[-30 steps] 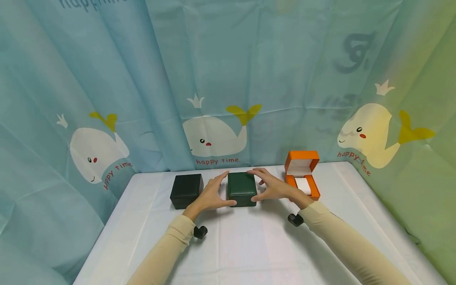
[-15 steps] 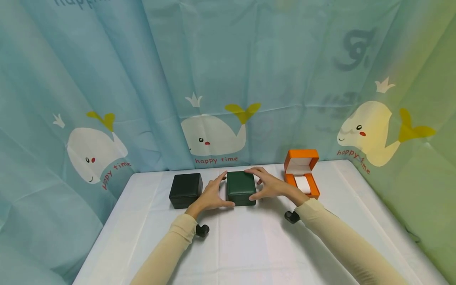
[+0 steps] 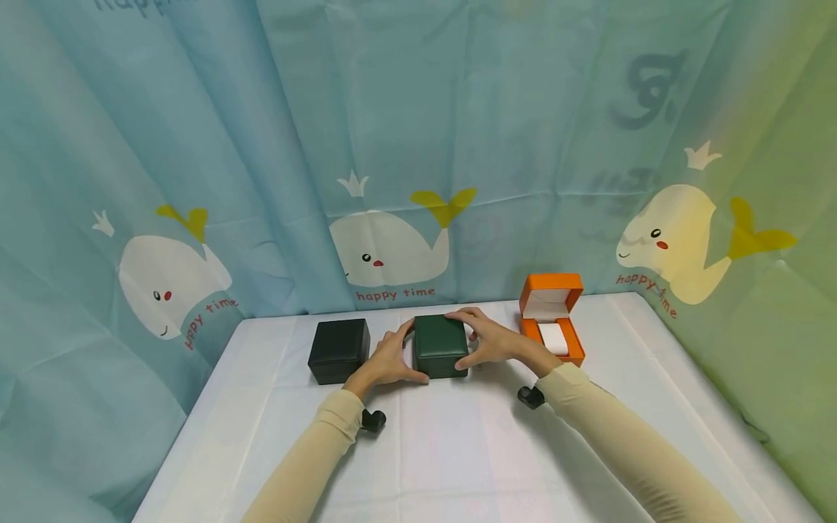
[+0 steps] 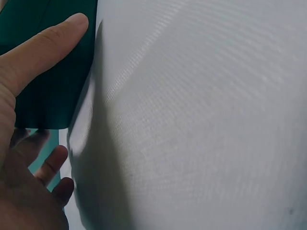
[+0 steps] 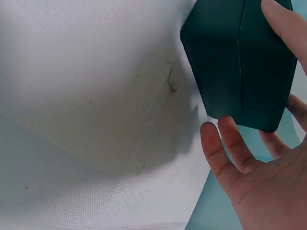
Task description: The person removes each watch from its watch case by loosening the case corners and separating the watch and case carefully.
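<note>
A closed dark green box (image 3: 441,345) sits on the white-covered table between both hands. From its left side my left hand (image 3: 389,359) holds it, thumb at the front and fingers toward the back. My right hand (image 3: 489,341) grips it on the right, its thumb on the front right corner and index finger at the top rear edge. In the left wrist view the thumb (image 4: 48,50) lies across the green front. The right wrist view shows a lid seam on the green box (image 5: 240,62), with fingers (image 5: 235,143) curling behind it.
A closed black box (image 3: 338,351) stands just left of the left hand. At the right, behind the right wrist, an orange box (image 3: 551,290) has its lid up and a white cushion (image 3: 553,339) inside. A blue curtain with whales (image 3: 392,250) hangs behind the table (image 3: 451,450).
My right hand has come slightly left, its index finger and thumb reaching further onto the green box. The left hand has barely moved. The head view has shifted a little.
</note>
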`<state>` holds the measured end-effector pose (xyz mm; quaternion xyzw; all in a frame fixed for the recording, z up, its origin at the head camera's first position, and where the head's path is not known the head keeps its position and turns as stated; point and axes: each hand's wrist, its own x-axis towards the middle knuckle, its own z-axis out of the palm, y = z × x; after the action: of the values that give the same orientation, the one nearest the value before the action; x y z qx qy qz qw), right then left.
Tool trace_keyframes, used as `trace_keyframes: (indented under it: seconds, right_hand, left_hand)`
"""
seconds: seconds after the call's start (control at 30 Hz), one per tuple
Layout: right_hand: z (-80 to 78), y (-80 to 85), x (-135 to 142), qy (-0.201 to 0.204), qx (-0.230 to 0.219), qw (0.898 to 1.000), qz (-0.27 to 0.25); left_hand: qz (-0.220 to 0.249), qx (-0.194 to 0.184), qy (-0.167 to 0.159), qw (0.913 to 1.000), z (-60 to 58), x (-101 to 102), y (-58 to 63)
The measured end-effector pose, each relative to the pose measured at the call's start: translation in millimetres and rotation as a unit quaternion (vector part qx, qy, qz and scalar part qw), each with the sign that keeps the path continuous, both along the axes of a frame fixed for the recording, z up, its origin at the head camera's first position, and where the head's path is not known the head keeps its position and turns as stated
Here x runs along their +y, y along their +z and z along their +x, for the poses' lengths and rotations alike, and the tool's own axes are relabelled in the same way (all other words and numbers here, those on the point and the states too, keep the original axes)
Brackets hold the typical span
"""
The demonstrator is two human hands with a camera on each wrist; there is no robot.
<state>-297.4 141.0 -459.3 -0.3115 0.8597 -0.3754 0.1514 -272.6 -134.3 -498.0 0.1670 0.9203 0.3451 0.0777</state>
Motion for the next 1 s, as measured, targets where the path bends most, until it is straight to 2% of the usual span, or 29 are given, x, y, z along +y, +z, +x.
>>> trace_keyframes:
  seconds: [0.2,0.7,1.0]
  right_hand:
    - [-0.2,-1.4,-2.3,-0.005,-0.002,1.0,0.011]
    - [-0.1,1.3,-1.7,-0.026,0.012,1.0,0.01]
    - [-0.3,-1.0,-1.9,-0.026,0.009,1.0,0.009]
  left_hand:
    - [0.014,-0.011,0.008,0.9998,-0.7,-1.3,-2.7]
    - [0.025,0.014,0.006,0.9996,-5.4,0.4,-5.3]
    - [0.035,0.0,0.012,0.9993,-4.7,-0.1,-5.5]
